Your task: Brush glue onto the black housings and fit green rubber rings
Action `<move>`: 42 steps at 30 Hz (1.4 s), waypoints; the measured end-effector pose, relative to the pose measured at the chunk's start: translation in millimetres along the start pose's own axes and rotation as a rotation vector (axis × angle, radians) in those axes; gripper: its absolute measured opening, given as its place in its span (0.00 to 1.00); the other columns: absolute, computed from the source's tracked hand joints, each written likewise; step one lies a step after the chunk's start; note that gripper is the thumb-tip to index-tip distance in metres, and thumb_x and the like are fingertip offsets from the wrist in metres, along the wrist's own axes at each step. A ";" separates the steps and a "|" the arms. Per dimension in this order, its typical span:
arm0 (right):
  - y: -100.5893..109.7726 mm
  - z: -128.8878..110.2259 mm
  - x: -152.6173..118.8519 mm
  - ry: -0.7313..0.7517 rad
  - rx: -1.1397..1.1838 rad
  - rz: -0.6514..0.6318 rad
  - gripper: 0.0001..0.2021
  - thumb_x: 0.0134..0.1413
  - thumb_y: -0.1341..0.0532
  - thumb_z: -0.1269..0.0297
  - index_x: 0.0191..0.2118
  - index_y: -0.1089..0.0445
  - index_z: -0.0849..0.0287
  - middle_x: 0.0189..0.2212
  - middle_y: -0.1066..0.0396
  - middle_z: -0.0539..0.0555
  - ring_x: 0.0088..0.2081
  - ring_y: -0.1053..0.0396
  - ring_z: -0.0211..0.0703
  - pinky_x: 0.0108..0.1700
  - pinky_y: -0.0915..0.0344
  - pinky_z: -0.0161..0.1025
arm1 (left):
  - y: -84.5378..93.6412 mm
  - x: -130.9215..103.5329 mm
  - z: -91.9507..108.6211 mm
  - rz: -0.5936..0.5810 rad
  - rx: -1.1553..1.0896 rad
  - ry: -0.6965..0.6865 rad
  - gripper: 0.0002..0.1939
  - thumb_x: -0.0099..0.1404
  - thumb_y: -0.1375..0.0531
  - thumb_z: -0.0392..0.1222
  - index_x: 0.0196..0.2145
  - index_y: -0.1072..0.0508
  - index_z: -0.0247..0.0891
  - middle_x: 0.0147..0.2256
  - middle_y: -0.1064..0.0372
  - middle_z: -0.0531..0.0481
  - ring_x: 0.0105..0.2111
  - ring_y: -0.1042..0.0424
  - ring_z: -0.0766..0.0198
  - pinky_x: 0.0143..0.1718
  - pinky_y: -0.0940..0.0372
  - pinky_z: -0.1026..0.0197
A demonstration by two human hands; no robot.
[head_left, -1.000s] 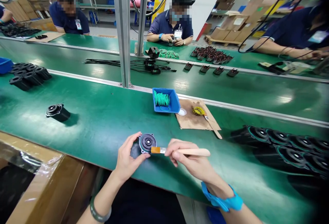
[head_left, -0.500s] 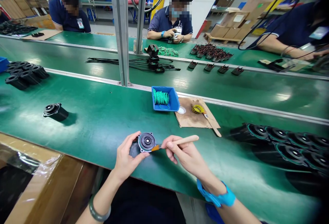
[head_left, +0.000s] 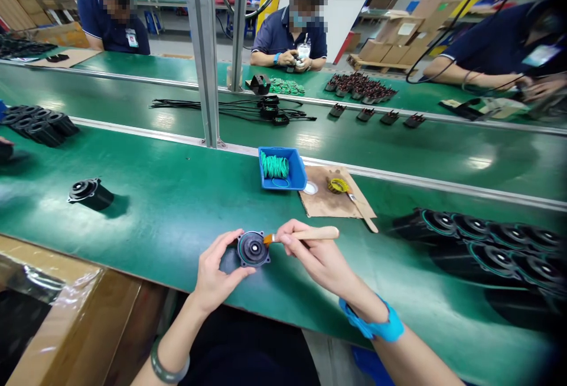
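Thumb and fingers of my left hand [head_left: 220, 271] are wrapped round the side of a black round motor housing [head_left: 253, 249], whose ringed top faces up toward me. My right hand [head_left: 312, 250] grips a brush [head_left: 316, 233] by its pale wooden handle. The orange-brown bristles touch the upper right rim of the housing. Beyond the hands sits a blue bin [head_left: 282, 184] with green rings [head_left: 274, 165] in it. Beside the bin, a cardboard sheet [head_left: 319, 206] carries a yellow round container [head_left: 338, 185] and a second brush [head_left: 365, 216].
One black housing [head_left: 91, 194] stands at the left, with several more [head_left: 42, 125] behind it. Rows of housings with green rings [head_left: 487, 250] are at the right. A metal post [head_left: 201, 55] rises behind the bench. Co-workers sit across the line. A person's hand [head_left: 5, 140] shows at the left edge.
The brush in my right hand has moved from the lower right rim of the housing up to its upper right rim. A person's hand with a dark part has appeared at the far left.
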State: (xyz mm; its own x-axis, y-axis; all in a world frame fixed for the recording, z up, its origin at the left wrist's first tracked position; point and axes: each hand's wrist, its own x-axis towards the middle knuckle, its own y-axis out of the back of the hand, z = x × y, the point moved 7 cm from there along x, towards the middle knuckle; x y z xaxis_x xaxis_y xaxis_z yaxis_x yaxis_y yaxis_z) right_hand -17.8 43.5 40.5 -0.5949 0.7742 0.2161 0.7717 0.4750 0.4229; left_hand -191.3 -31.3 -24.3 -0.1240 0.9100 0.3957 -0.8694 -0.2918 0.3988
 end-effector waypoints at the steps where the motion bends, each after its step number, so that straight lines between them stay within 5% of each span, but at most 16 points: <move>1: 0.6 -3.3 0.6 0.021 -0.003 -0.005 0.20 0.69 0.48 0.55 0.28 0.31 0.59 0.29 0.32 0.53 0.26 0.36 0.36 0.29 0.37 0.34 | -0.6 -0.4 0.7 -0.010 -0.011 -0.010 0.31 0.56 0.30 0.44 0.56 0.32 0.41 0.50 0.26 0.42 0.50 0.25 0.52 0.53 0.30 0.49; 14: -0.3 -22.5 -2.2 0.190 -0.017 -0.137 0.14 0.68 0.45 0.60 0.33 0.27 0.58 0.30 0.28 0.53 0.29 0.31 0.37 0.30 0.35 0.33 | -4.0 -4.5 10.3 -0.028 -0.138 -0.097 0.32 0.56 0.30 0.47 0.54 0.37 0.41 0.49 0.25 0.41 0.49 0.24 0.54 0.52 0.28 0.52; 21: 17.6 -28.0 -21.6 0.089 0.018 0.256 0.18 0.65 0.42 0.54 0.27 0.28 0.58 0.22 0.29 0.51 0.20 0.32 0.35 0.22 0.32 0.31 | -5.4 -8.3 31.9 0.023 -0.026 -0.273 0.31 0.59 0.31 0.43 0.56 0.38 0.39 0.47 0.25 0.41 0.49 0.24 0.53 0.51 0.27 0.49; 34: -2.4 -46.0 -32.4 0.219 -0.252 0.202 0.17 0.69 0.46 0.59 0.29 0.31 0.58 0.21 0.28 0.48 0.18 0.33 0.31 0.22 0.36 0.28 | -13.9 -13.0 53.7 0.023 0.046 -0.436 0.28 0.61 0.34 0.33 0.56 0.39 0.35 0.45 0.25 0.38 0.49 0.25 0.53 0.54 0.29 0.47; 42: 3.3 -45.7 -31.4 0.193 -0.373 0.235 0.17 0.70 0.49 0.57 0.32 0.31 0.59 0.20 0.29 0.47 0.17 0.33 0.31 0.21 0.38 0.28 | -15.1 -13.2 55.5 0.022 0.078 -0.447 0.28 0.62 0.34 0.33 0.57 0.40 0.35 0.45 0.25 0.38 0.48 0.24 0.54 0.53 0.29 0.47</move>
State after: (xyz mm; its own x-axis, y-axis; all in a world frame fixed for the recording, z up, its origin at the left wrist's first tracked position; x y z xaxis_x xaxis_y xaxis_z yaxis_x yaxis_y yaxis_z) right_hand -6.9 1.6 75.3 -0.4717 0.7344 0.4881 0.7781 0.0863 0.6222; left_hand -149.9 -55.3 10.4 0.0912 0.6918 0.7163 -0.8282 -0.3467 0.4403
